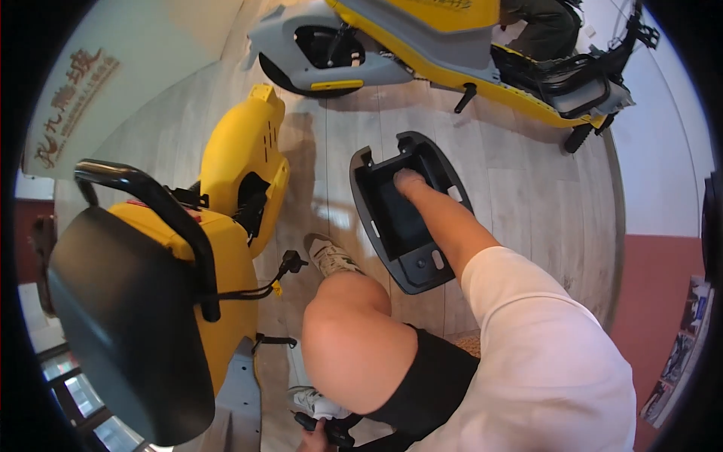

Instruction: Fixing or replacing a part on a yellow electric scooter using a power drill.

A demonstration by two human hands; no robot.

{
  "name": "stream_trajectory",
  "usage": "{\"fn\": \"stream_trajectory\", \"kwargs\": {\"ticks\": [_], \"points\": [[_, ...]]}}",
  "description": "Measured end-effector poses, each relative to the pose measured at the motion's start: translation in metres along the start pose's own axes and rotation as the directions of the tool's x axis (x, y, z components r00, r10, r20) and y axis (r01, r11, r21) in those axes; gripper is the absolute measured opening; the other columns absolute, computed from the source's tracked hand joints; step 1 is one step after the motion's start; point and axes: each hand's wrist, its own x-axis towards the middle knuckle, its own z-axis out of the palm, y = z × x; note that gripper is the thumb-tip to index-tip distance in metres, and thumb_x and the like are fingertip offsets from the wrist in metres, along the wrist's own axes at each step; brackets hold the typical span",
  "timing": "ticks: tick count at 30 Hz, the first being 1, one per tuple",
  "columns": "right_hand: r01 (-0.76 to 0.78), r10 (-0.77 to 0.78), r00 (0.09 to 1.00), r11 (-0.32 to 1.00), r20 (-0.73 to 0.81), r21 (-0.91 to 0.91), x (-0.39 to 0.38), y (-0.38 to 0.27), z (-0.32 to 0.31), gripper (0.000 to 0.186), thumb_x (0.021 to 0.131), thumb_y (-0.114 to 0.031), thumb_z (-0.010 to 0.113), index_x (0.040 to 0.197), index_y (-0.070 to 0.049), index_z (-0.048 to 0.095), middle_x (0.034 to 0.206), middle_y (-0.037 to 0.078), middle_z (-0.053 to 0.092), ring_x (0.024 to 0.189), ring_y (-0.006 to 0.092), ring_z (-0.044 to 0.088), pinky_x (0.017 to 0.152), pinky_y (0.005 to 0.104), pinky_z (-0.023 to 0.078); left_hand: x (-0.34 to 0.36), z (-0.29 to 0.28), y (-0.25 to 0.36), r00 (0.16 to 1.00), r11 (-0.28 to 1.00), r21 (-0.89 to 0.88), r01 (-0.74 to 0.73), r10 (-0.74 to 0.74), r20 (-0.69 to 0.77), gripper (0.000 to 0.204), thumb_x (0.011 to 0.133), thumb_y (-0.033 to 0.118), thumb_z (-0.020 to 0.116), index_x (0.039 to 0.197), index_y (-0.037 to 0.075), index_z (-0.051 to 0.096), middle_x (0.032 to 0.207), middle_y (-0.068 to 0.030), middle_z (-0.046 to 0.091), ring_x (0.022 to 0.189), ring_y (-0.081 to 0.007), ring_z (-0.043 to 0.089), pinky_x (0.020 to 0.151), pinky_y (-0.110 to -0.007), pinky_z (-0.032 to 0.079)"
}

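On the floor ahead lies a black plastic tub (pixel 392 215), a long scooter storage bin with a wide rim and two prongs at its far end. My right hand (pixel 408 183) reaches down into its far part; the fingers look curled, and anything in them is hidden. Low in the view, beside my shoe, my left hand (pixel 315 437) is closed around a black hand tool (pixel 339 432) with a thin tip. The tool's exact kind is unclear. My bent knee (pixel 354 331) rises between the two hands.
Close on the left stands a yellow scooter with a black seat (pixel 128 324), a grab rail (pixel 143 181) and a dangling plug cable (pixel 292 262). Another yellow-grey scooter (pixel 437 45), partly stripped, stands across the far side, with a person's dark-clothed leg (pixel 553 30) behind it.
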Motion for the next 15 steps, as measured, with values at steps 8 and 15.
{"fn": "stream_trajectory", "kwargs": {"ticks": [8,15], "points": [[0.313,-0.282,0.948,0.911,0.146,-0.267,0.006,-0.010,-0.001,0.027,0.088,-0.011,0.049,0.098,-0.007,0.073,0.108,0.016,0.069,0.102,0.0313,0.067,0.083,0.0413,0.056,0.002,0.005,0.029,0.986,0.964,0.254,-0.084,0.043,0.163,0.036,0.081,0.010,0.070,0.108,-0.008,0.053,0.095,-0.0125,0.065,0.079,-0.0199,0.063,0.070,-0.033,0.053],[0.193,-0.176,0.980,0.951,0.093,-0.241,-0.011,-0.031,-0.020,0.019,0.082,-0.012,0.058,0.089,-0.004,0.074,0.096,0.017,0.071,0.093,0.0303,0.069,0.081,0.0412,0.056,0.020,0.001,0.046,0.968,0.934,0.309,-0.180,0.111,0.227,0.036,0.077,0.003,0.073,0.106,-0.003,0.055,0.093,-0.0090,0.064,0.081,-0.0158,0.062,0.072,-0.030,0.051]]}}
